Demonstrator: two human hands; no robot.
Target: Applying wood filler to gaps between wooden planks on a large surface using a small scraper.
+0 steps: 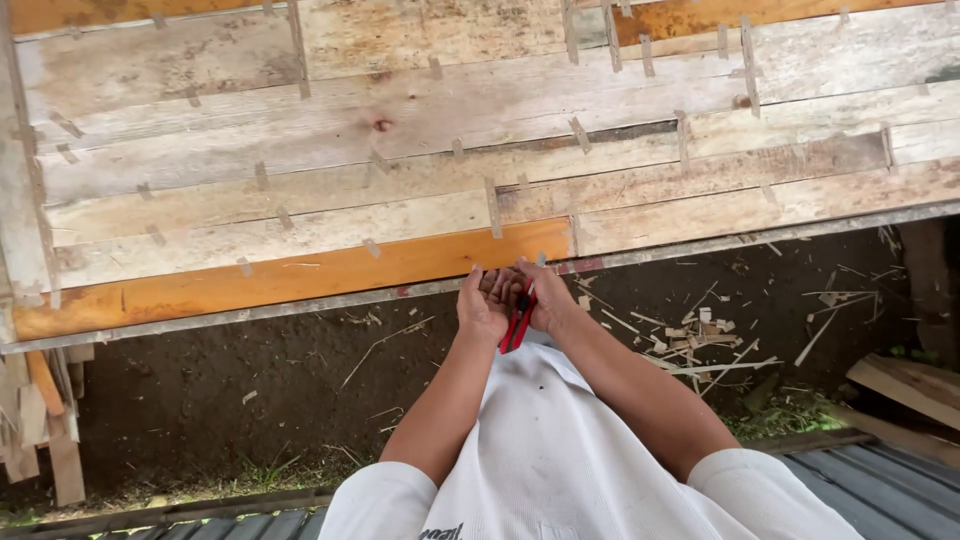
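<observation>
Hands: our left hand [481,305] and right hand [545,295] meet, cupped together.
Tool: slim red-handled cutter [518,318] sits between them, long axis toward us; which hand grips we cannot tell.
Ahead: orange-edged wooden plank panel [300,275].

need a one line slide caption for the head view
Both hands, left hand and right hand, hold red-handled pliers beside a plank wall.

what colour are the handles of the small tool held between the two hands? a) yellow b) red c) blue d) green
b: the tool between the left hand and the right hand has red handles that hang down over the white shirt, just below the edge of the wooden plank panel.
</observation>
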